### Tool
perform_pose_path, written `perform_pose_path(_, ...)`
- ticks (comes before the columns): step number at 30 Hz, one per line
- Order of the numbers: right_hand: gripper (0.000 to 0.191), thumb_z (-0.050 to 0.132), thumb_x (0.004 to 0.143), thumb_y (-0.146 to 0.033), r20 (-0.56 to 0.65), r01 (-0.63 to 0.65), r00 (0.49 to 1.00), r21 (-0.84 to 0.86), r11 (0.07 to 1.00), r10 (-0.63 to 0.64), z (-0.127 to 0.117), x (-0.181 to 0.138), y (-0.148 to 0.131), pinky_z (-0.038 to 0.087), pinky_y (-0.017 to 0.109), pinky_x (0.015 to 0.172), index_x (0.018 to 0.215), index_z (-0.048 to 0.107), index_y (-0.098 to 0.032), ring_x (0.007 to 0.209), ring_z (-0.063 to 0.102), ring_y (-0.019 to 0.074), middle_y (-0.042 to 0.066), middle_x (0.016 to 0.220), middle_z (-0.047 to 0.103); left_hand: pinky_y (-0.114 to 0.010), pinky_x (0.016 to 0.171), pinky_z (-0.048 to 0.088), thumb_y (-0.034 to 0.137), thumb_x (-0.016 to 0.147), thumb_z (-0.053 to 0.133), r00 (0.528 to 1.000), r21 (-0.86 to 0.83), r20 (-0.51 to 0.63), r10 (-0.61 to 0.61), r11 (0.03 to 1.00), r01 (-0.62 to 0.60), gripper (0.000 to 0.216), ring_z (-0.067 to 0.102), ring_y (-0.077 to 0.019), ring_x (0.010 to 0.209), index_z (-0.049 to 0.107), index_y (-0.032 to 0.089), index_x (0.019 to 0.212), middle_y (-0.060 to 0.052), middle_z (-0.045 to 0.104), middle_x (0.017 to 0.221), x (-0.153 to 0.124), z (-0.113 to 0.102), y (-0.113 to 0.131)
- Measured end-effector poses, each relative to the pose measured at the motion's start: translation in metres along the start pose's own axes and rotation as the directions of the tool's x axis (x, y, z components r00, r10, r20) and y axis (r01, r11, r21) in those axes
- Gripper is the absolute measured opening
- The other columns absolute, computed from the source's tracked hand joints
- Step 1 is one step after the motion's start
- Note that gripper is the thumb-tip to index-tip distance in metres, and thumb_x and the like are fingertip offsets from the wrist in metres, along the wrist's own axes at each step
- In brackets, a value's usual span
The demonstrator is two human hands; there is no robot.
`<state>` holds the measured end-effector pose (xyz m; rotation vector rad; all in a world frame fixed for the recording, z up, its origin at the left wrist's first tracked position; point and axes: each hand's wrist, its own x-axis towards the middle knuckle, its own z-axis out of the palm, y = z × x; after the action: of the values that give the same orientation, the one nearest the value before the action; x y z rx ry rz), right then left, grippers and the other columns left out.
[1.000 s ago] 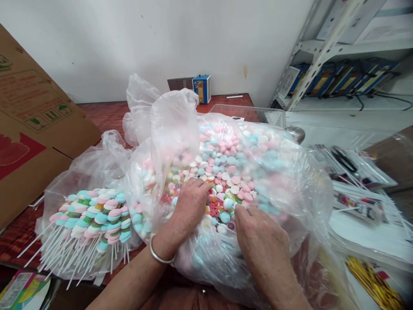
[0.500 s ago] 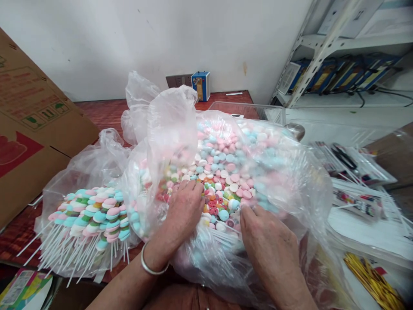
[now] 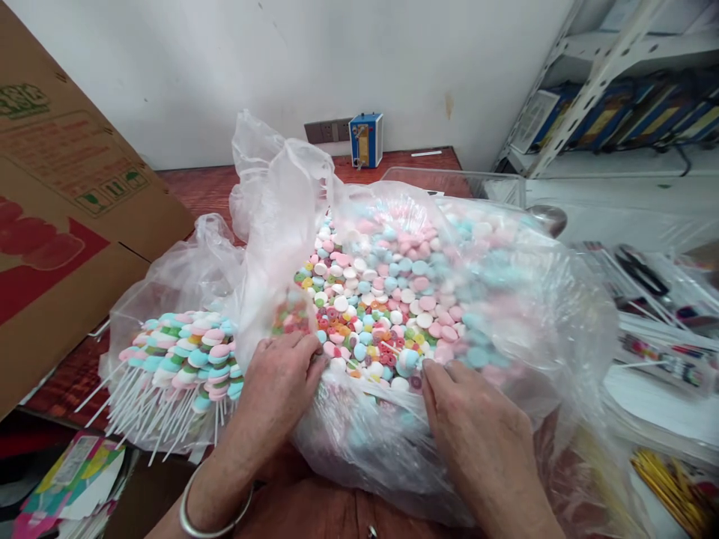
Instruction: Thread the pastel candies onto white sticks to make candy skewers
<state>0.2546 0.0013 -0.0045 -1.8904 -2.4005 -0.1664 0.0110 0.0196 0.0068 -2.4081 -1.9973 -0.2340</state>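
A large clear plastic bag [image 3: 371,449] lies open in front of me, full of pink, blue and white button-shaped candies [image 3: 443,318]. Among them are small red, orange and green ring candies [image 3: 387,352]. My left hand [image 3: 281,385] is at the bag's left opening, fingers curled together; what they hold is hidden. My right hand [image 3: 477,419] is closed in a pinch at the front right of the opening. Beside its fingertips are a blue-and-white candy [image 3: 407,361] and thin white sticks [image 3: 387,393]. Its grip is hidden too.
Left of the bag, a plastic bag holds stacked candy skewers [image 3: 185,352] on white sticks. A cardboard box [image 3: 67,187] stands farther left. At the back is a small blue device [image 3: 366,141]. Scissors [image 3: 641,271], packets and gold ties [image 3: 671,486] lie right.
My left hand has drawn back and left from the candies to the bag's opening, uncovering more ring candies. My right hand stays near the same candies. The view has shifted slightly.
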Motion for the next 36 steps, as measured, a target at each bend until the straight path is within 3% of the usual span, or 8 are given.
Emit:
perform_pose_path(6, 0.016, 0.063, 0.083, -0.004, 0.086, 0.023, 0.996, -0.053, 0.998, -0.019, -0.014, 0.011, -0.017, 0.037, 0.031, 0.059, 0.079, 0.066, -0.019, 0.072, 0.067, 0.0236, 0.007, 0.078, 0.068, -0.045, 0.089, 0.045, 0.019, 0.097, 0.054, 0.987, -0.148, -0.116, 0.108, 0.981, -0.124, 0.016, 0.06, -0.0268, 0.097, 0.069, 0.02, 0.092, -0.007, 0.069, 0.098, 0.022, 0.016, 0.027)
perform_pose_path(12, 0.023, 0.057, 0.081, 0.003, 0.123, 0.058, 0.991, -0.019, 0.998, -0.055, -0.017, 0.024, -0.023, 0.038, 0.031, 0.058, 0.084, 0.068, -0.017, 0.075, 0.07, 0.0249, 0.008, 0.081, 0.07, -0.047, 0.088, 0.044, 0.014, 0.094, 0.055, 0.988, -0.062, -0.045, 0.148, 0.987, -0.15, 0.017, 0.055, -0.0295, 0.1, 0.071, 0.02, 0.091, -0.009, 0.067, 0.1, 0.032, 0.037, 0.03)
perform_pose_path(17, 0.016, 0.059, 0.093, -0.015, 0.102, -0.015, 0.995, 0.101, 0.995, 0.005, 0.001, 0.021, -0.008, 0.03, 0.029, 0.054, 0.08, 0.066, -0.022, 0.07, 0.07, 0.0206, 0.002, 0.075, 0.069, -0.045, 0.086, 0.044, 0.015, 0.094, 0.055, 0.99, -0.085, -0.028, 0.139, 0.986, -0.141, 0.017, 0.056, -0.0282, 0.099, 0.07, 0.022, 0.094, -0.008, 0.067, 0.103, 0.029, 0.033, 0.021)
perform_pose_path(22, 0.016, 0.058, 0.097, -0.024, 0.08, -0.053, 0.996, 0.274, 0.96, 0.032, 0.01, 0.008, 0.003, 0.034, 0.03, 0.06, 0.088, 0.07, -0.024, 0.075, 0.07, 0.0204, 0.0, 0.081, 0.072, -0.045, 0.085, 0.044, 0.013, 0.092, 0.057, 0.993, -0.055, 0.001, 0.115, 0.992, -0.115, 0.013, 0.056, -0.0286, 0.097, 0.066, 0.02, 0.085, -0.009, 0.067, 0.098, 0.033, 0.027, 0.023)
perform_pose_path(27, 0.019, 0.056, 0.098, -0.024, 0.086, -0.062, 0.996, 0.33, 0.942, 0.035, 0.008, 0.004, 0.001, 0.034, 0.031, 0.06, 0.084, 0.069, -0.024, 0.074, 0.069, 0.0207, 0.0, 0.08, 0.071, -0.043, 0.085, 0.045, 0.013, 0.092, 0.059, 0.991, -0.266, -0.054, 0.126, 0.954, -0.136, 0.01, 0.061, -0.0253, 0.094, 0.066, 0.02, 0.089, -0.006, 0.07, 0.094, 0.036, 0.028, 0.017)
perform_pose_path(31, 0.02, 0.056, 0.097, -0.022, 0.093, -0.039, 0.996, 0.375, 0.926, 0.004, 0.008, 0.008, -0.006, 0.035, 0.03, 0.061, 0.081, 0.068, -0.024, 0.073, 0.069, 0.0208, 0.0, 0.079, 0.07, -0.038, 0.086, 0.048, 0.01, 0.087, 0.062, 0.992, -0.514, -0.12, 0.039, 0.853, -0.096, 0.016, 0.064, -0.0212, 0.092, 0.067, 0.021, 0.098, -0.004, 0.072, 0.097, 0.033, 0.025, 0.009)
perform_pose_path(36, 0.018, 0.053, 0.097, -0.021, -0.037, 0.027, 0.999, 0.436, 0.9, -0.012, 0.009, 0.008, -0.01, 0.037, 0.029, 0.062, 0.097, 0.071, -0.023, 0.075, 0.068, 0.0193, 0.002, 0.09, 0.074, -0.034, 0.082, 0.053, 0.011, 0.085, 0.062, 0.987, -0.692, -0.153, -0.048, 0.718, -0.072, 0.021, 0.066, -0.0179, 0.088, 0.068, 0.021, 0.103, -0.004, 0.072, 0.096, 0.028, 0.023, 0.007)
